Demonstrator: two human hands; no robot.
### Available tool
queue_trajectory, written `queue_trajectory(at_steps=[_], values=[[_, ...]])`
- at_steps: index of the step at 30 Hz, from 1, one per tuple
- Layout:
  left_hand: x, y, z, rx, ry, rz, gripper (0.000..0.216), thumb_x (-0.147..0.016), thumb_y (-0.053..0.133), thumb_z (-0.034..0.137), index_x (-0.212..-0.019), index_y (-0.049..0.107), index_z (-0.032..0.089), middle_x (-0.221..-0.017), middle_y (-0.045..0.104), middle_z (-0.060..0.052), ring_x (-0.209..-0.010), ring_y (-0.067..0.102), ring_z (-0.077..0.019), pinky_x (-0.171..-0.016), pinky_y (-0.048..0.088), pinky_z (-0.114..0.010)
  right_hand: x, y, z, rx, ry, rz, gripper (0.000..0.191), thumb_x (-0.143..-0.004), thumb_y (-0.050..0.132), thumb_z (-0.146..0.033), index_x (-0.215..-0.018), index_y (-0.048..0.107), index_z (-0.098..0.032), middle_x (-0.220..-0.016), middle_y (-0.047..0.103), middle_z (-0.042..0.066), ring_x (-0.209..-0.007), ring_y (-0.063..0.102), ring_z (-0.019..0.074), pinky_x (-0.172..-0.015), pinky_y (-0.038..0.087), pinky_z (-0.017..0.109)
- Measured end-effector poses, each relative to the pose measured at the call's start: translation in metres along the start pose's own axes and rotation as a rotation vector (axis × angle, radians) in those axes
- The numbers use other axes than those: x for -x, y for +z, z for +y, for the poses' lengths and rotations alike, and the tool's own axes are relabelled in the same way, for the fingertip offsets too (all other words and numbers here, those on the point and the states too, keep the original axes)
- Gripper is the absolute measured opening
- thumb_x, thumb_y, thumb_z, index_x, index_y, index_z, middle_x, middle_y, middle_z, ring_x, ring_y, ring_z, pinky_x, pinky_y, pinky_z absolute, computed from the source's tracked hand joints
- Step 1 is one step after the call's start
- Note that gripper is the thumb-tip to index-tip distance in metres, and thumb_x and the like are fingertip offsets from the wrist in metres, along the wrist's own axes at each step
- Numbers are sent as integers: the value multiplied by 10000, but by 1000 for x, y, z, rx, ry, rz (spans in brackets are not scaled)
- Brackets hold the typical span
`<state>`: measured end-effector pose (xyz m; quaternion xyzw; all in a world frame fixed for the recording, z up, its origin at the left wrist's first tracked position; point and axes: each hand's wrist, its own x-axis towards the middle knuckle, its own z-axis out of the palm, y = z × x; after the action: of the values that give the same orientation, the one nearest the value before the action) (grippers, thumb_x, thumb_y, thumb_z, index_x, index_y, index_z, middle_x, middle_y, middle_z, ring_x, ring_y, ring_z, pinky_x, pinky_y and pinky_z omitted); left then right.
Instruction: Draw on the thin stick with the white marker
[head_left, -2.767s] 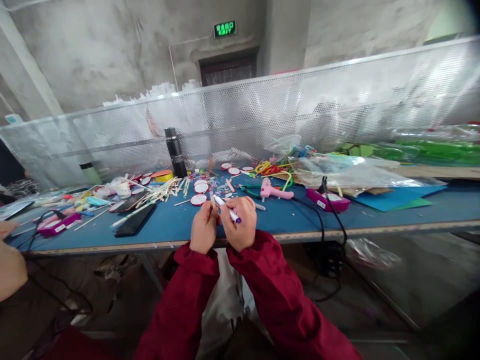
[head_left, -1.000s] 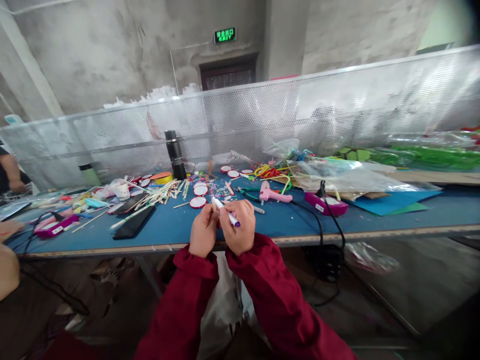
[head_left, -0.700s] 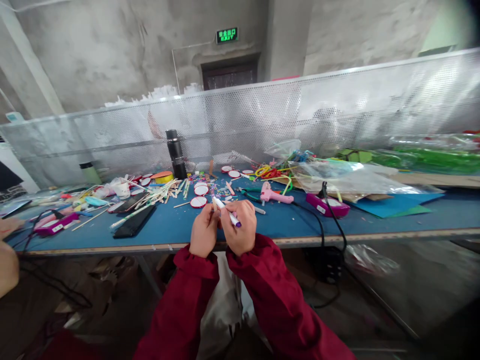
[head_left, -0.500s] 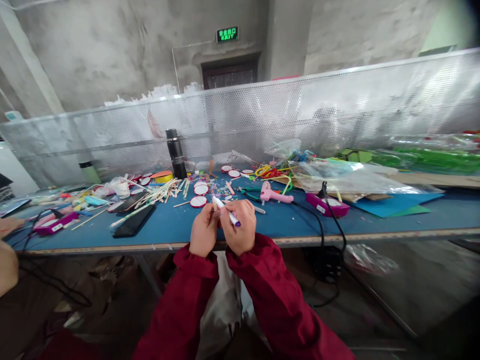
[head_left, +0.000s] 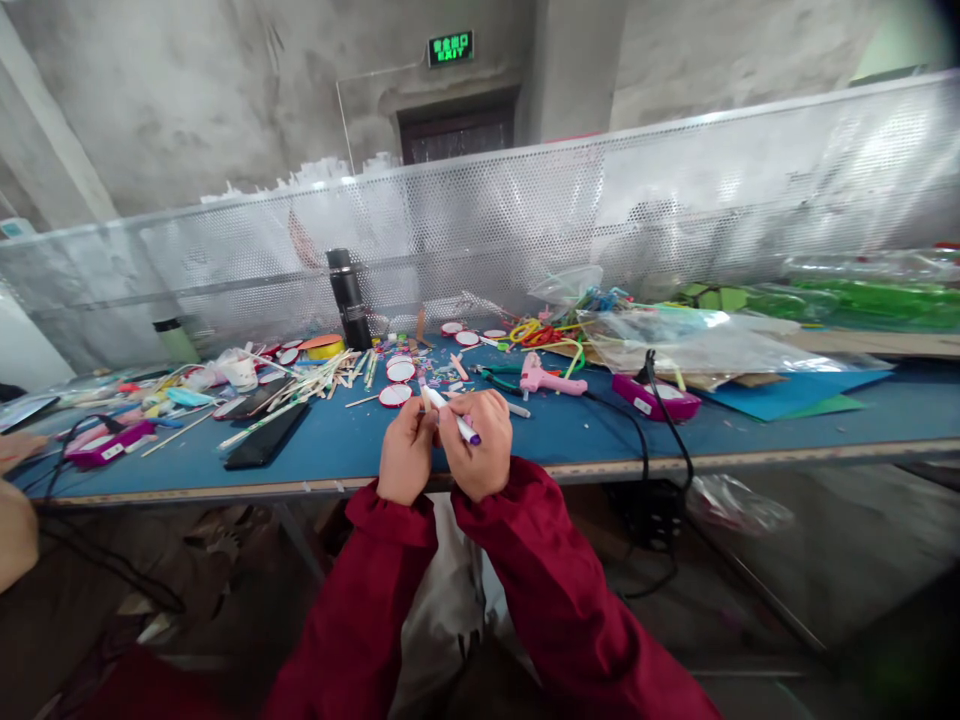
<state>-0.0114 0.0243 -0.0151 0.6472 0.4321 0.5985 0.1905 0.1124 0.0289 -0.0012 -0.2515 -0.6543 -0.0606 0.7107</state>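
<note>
Both my hands meet just above the near edge of the blue table. My right hand is closed around a white marker with a purple end, its tip pointing left. My left hand pinches a small wooden stick upright against the marker tip. A red-rimmed white disc lies just beyond my left hand. Dark red sleeves cover both my arms.
A pink glue gun, a magenta box with a black cable, a black phone, a black flask, scattered sticks and discs and plastic bags lie on the table. A perforated metal screen backs it. Another person's hand is at the far left.
My hands have kept the same grip on marker and stick, with small shifts only. The view has tipped down a little.
</note>
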Motion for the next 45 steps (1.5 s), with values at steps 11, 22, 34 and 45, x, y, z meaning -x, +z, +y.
queue_trajectory(at_steps=[11,22,34,45], values=[[0,1,-3,40,-5,-4,235,-1011,540,426,-981,624,208,-691,595,29,-596,527,-142,-599,413,-254,0,0,-1,-3,2,23,132,-958,601,-208,-844,554,-255,-793,680,0,-774,626,191,-842,450,401],[1,-1,1,-12,22,-13,251,-1038,497,425,-943,588,212,-685,558,36,-618,503,-143,-612,384,-255,1,1,1,-2,-5,31,136,-958,598,-202,-841,550,-253,-789,681,-2,-758,622,187,-844,446,404],[1,0,-2,22,6,-32,291,-1031,501,472,-935,589,212,-687,562,33,-613,497,-142,-612,400,-258,0,2,2,7,-12,46,122,-963,610,-205,-871,548,-255,-817,684,1,-794,629,194,-843,448,394],[1,0,-1,19,6,-27,259,-1021,511,439,-899,577,219,-682,536,42,-613,479,-137,-608,376,-253,1,0,0,-13,-11,53,141,-953,603,-187,-844,542,-253,-790,670,-2,-770,620,188,-838,445,401]])
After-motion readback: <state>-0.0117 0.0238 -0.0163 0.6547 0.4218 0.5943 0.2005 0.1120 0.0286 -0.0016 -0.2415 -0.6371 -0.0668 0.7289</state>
